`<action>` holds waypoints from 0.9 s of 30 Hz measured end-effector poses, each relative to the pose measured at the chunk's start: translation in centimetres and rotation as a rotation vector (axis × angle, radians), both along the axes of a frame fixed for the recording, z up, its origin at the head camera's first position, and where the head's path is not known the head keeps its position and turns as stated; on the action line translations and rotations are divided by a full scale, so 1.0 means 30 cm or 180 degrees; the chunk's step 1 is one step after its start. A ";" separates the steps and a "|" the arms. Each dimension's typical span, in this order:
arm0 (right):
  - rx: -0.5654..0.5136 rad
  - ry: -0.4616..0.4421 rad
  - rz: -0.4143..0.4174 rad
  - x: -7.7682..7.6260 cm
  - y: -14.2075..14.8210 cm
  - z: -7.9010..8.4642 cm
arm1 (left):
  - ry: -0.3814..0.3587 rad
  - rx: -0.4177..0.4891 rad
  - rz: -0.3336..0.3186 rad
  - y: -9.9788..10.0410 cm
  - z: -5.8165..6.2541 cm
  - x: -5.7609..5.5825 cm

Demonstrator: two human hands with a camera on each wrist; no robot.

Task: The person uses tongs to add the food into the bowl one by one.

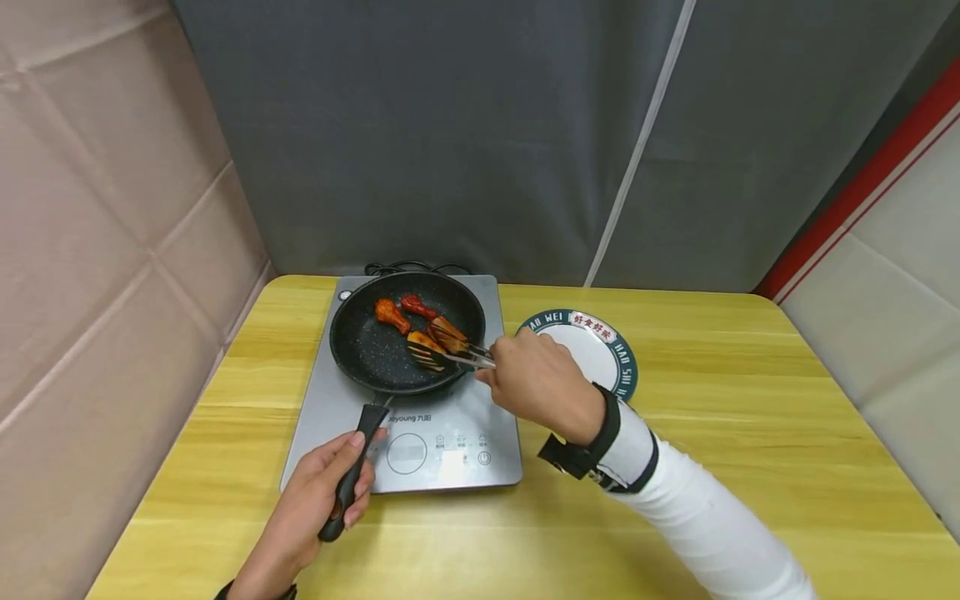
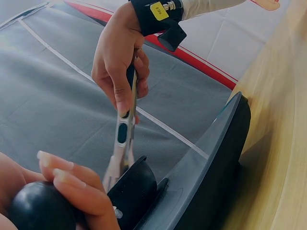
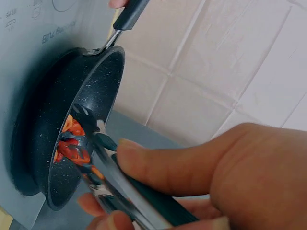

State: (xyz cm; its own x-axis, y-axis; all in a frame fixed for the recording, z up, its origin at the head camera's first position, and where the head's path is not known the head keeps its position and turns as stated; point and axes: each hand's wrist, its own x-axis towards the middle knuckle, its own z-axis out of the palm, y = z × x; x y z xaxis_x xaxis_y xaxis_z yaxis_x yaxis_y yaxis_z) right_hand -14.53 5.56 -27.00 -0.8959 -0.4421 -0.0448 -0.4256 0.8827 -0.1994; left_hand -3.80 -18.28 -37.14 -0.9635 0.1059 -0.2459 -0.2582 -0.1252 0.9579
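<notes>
On the head view's left, a black frying pan (image 1: 360,354) stands on a silver induction cooker (image 1: 322,442). My left hand (image 1: 311,487) grips its black handle (image 1: 351,477). Two reddish-brown chicken drumsticks (image 1: 390,315) lie toward the back of the pan. Metal tongs (image 1: 474,360) with slotted ends reach over the pan's right rim, held by my right hand (image 1: 542,379). Their ends lie at more browned chicken pieces (image 1: 448,333); I cannot tell how firmly they are clamped. In the right wrist view, the thumb presses along the tongs' dark green grip (image 3: 165,203).
A white plate (image 1: 588,354) with a dark green lettered rim is right of the cooker, partly behind my right hand. Black cable (image 1: 420,265) lies behind the pan. A grey covering (image 1: 450,150) rises at the wooden table's (image 1: 712,392) back, with padded panels at both sides.
</notes>
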 end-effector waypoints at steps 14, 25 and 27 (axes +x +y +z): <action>-0.0083 0.0130 -0.0001 0.000 -0.005 -0.007 | -0.0034 0.0018 -0.0023 0.004 0.005 -0.003; -0.0301 0.0091 -0.0041 0.008 0.026 0.019 | -0.0021 0.0014 0.0000 0.001 0.006 0.000; -0.0400 0.0193 -0.0005 0.014 0.054 0.034 | -0.0033 0.0020 -0.0001 0.001 0.006 0.001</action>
State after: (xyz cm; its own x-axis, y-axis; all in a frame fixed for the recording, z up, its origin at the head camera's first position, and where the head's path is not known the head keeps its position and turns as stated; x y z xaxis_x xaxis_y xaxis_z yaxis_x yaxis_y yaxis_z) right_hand -14.10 7.18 -25.98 -0.8959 -0.4394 0.0651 -0.4389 0.8530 -0.2826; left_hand -3.77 -18.25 -36.95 -0.9609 0.1076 -0.2550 -0.2680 -0.1311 0.9545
